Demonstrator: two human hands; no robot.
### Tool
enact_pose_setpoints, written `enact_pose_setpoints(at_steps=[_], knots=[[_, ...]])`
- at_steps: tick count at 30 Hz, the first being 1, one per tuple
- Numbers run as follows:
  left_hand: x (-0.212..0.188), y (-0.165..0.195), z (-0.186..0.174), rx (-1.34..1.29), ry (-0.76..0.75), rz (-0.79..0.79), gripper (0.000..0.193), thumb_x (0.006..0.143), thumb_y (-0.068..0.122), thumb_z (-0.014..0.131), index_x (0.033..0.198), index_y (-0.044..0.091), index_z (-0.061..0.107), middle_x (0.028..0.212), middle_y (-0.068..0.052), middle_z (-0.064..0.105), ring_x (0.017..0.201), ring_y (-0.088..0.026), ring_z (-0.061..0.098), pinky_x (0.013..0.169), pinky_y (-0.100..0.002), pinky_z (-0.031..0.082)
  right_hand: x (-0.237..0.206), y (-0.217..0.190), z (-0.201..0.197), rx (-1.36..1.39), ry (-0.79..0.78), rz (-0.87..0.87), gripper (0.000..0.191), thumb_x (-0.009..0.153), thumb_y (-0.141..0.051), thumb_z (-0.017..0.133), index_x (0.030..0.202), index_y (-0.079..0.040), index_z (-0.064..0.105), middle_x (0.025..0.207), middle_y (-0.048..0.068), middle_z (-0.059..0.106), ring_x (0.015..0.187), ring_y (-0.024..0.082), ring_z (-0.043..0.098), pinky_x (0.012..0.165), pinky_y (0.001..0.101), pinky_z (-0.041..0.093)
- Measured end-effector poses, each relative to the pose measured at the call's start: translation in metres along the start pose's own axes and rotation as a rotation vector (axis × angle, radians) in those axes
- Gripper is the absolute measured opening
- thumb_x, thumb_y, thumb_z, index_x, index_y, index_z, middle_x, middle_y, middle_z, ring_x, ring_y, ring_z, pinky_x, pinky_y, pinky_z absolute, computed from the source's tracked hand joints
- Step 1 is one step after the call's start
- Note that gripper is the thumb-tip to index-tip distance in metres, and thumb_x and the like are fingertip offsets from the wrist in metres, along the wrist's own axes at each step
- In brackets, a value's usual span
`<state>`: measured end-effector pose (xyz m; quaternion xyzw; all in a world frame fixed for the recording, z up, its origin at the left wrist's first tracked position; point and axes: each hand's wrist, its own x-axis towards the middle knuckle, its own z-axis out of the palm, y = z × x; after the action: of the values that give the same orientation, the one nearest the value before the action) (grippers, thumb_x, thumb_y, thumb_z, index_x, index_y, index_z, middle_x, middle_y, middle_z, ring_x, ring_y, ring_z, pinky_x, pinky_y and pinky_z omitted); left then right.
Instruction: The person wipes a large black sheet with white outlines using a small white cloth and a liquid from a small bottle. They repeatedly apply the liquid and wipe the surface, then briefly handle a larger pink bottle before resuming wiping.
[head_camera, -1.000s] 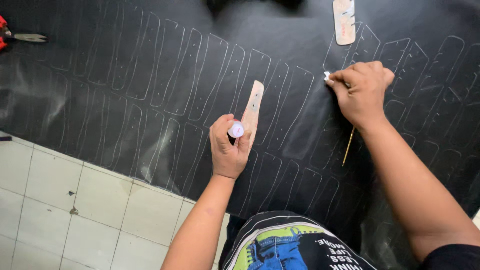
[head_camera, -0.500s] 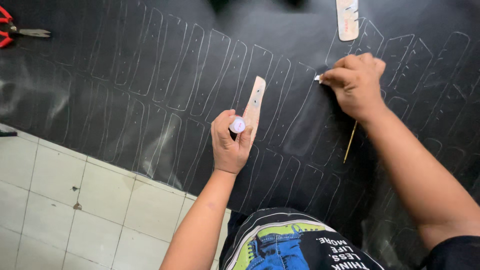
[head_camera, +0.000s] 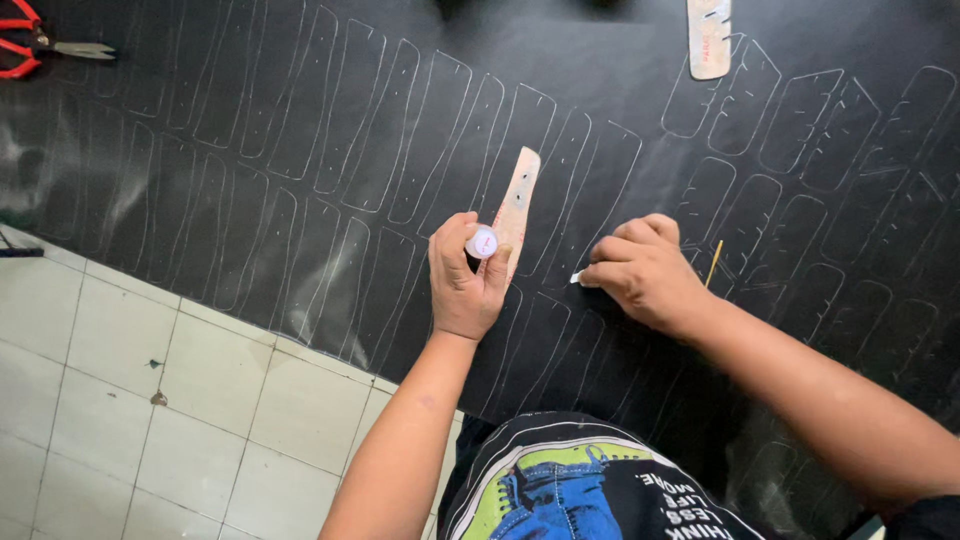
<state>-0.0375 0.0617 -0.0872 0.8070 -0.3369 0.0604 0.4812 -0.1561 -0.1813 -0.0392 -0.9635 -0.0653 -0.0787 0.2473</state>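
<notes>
A large black sheet of leather-like material lies spread over a white tiled floor, covered with rows of chalk-traced elongated outlines. The left hand hovers over the sheet's near edge, its fingers curled shut around a small round white cap-like object and the lower end of a narrow tan cardboard template. The template rises from that grip, angled slightly to the right, its upper end lying over the traced outlines just above the hand.

The right hand rests on the sheet just right of the left hand, well apart from the template's tip. Its fingers are pinched together on a small white piece of chalk, whose end points left and touches the black surface. A thin wooden stick pokes out from behind this hand on its far side, lying on the sheet; how it is held cannot be told.

Near the sheet's far edge, up and right of the right hand, a second tan template lies flat over an outline. At the sheet's far left corner lie red-handled scissors, blades pointing right. Below the hands, the person's printed black shirt shows at the sheet's near edge.
</notes>
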Motion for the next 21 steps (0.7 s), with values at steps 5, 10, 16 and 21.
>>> enact_pose_setpoints(at_steps=[5, 10, 16, 21], knots=[[-0.002, 0.0, 0.001, 0.003, -0.001, -0.006, 0.05, 0.1, 0.023, 0.074, 0.136, 0.016, 0.04, 0.136, -0.015, 0.055, 0.12, -0.036, 0.057, 0.103, -0.046, 0.05, -0.005, -0.011, 0.006, -0.065, 0.145, 0.083, 0.014, 0.084, -0.013, 0.079, 0.089, -0.026, 0.077, 0.091, -0.009, 0.068, 0.099, 0.019, 0.058, 0.096, 0.0449, 0.032], [-0.001, -0.001, 0.002, 0.01, 0.013, 0.007, 0.051, 0.1, 0.024, 0.074, 0.136, 0.015, 0.039, 0.136, -0.015, 0.055, 0.119, -0.036, 0.057, 0.103, -0.047, 0.049, -0.01, -0.022, 0.014, 0.055, 0.023, 0.011, 0.014, 0.076, -0.017, 0.079, 0.084, -0.027, 0.078, 0.085, -0.009, 0.067, 0.094, 0.018, 0.058, 0.095, 0.0451, 0.033], [-0.001, 0.0, 0.001, -0.005, 0.006, -0.001, 0.05, 0.099, 0.024, 0.074, 0.136, 0.015, 0.04, 0.135, -0.015, 0.056, 0.12, -0.036, 0.057, 0.103, -0.047, 0.049, -0.01, -0.038, 0.012, 0.037, 0.032, 0.02, 0.015, 0.078, -0.014, 0.079, 0.09, -0.024, 0.079, 0.087, -0.008, 0.067, 0.095, 0.017, 0.059, 0.097, 0.0445, 0.035], [-0.004, 0.0, 0.001, 0.005, 0.004, 0.001, 0.05, 0.1, 0.023, 0.073, 0.136, 0.015, 0.04, 0.136, -0.014, 0.056, 0.121, -0.036, 0.057, 0.105, -0.047, 0.049, -0.01, 0.004, -0.02, -0.163, 0.256, 0.299, 0.013, 0.098, -0.011, 0.079, 0.092, -0.022, 0.077, 0.098, -0.006, 0.072, 0.101, 0.016, 0.065, 0.086, 0.0347, 0.033]])
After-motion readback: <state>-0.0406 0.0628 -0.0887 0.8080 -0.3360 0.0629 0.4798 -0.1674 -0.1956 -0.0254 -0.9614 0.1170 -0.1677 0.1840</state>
